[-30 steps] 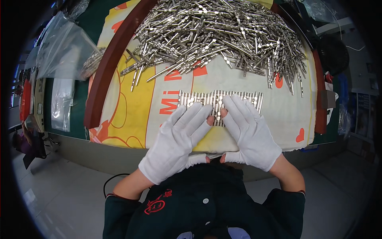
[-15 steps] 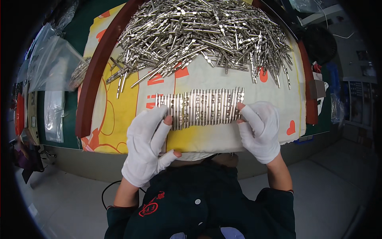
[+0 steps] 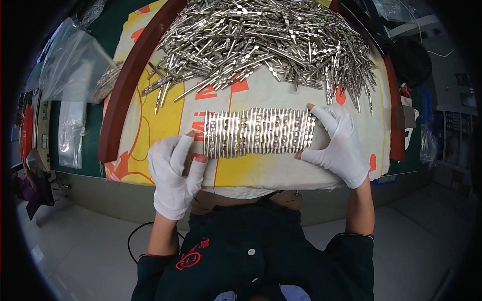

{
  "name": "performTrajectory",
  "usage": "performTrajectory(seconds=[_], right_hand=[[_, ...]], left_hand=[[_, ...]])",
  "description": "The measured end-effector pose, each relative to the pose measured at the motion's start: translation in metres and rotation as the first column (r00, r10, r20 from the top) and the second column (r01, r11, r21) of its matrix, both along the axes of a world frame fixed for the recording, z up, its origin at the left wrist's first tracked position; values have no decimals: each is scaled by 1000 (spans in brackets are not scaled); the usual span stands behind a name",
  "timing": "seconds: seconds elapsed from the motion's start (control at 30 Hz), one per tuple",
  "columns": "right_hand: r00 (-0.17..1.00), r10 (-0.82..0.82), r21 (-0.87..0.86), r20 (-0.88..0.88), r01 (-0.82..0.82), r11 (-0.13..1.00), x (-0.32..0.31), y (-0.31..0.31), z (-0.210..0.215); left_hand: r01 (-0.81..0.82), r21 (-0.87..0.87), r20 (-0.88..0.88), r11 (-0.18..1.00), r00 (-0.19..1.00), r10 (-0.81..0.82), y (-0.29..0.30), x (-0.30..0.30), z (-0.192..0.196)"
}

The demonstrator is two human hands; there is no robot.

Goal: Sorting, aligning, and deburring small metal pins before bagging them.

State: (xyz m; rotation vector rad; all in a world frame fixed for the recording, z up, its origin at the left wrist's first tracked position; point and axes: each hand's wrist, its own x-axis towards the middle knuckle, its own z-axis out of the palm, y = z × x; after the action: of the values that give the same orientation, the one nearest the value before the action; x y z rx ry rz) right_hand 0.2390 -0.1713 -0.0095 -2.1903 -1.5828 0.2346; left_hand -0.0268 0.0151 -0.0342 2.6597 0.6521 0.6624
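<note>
The row point(image 3: 258, 131) lies in the middle of the patterned cloth point(image 3: 321, 168), at its near part: slim silver rods side by side, each running near to far. They shine, with thicker collars and darker notches at differing places along them. The far edge is slightly uneven, and the rods at the right end lean a little.

The left hand point(image 3: 173, 173), in a white glove with bare fingertips, is just beside the left end, its fingers point(image 3: 181, 151) apart; whether a tip touches cannot be told. The right hand point(image 3: 341, 148), gloved likewise, has thumb and forefinger wide apart at the near and far corners of the right end; whether they press on it cannot be told.

Beyond, a tangled pile point(image 3: 266, 45) of similar rods fills the far side, some jutting nearward. Red-brown bars, left point(image 3: 128, 88) and right point(image 3: 394, 108), hem in the cloth. Farther left, a clear bag point(image 3: 78, 65) and a pale packet point(image 3: 72, 133) lie on the green tabletop point(image 3: 96, 138).
</note>
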Motion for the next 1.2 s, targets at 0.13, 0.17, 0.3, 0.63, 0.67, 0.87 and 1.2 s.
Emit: performTrajectory(seconds=[0.13,0.17,0.3,0.63,0.67,0.87,1.2], right_hand=[[1000,26,-17,6,-25,1000,-2,-1,-1],[999,10,-13,38,-10,1000,-3,-2,-1],[969,122,32,214,-132,991,-9,-9,4],[954,271,-218,129,-239,946,-31,2,-1],[953,273,-218,128,-241,946,-32,4,-2],[921,369,-217,121,-339,916,-34,12,-1],[925,363,-215,114,-334,918,-39,17,-2]], left_hand=[[16,7,61,1000,998,-17,2,0,0],[12,32,52,999,999,-13,1,2,0],[-28,25,30,999,999,28,-2,6,2],[-30,10,35,1000,999,29,0,6,2],[-30,7,31,1000,999,30,0,6,3],[-38,-15,28,999,999,39,0,6,3],[-41,-11,34,999,999,41,0,6,1]])
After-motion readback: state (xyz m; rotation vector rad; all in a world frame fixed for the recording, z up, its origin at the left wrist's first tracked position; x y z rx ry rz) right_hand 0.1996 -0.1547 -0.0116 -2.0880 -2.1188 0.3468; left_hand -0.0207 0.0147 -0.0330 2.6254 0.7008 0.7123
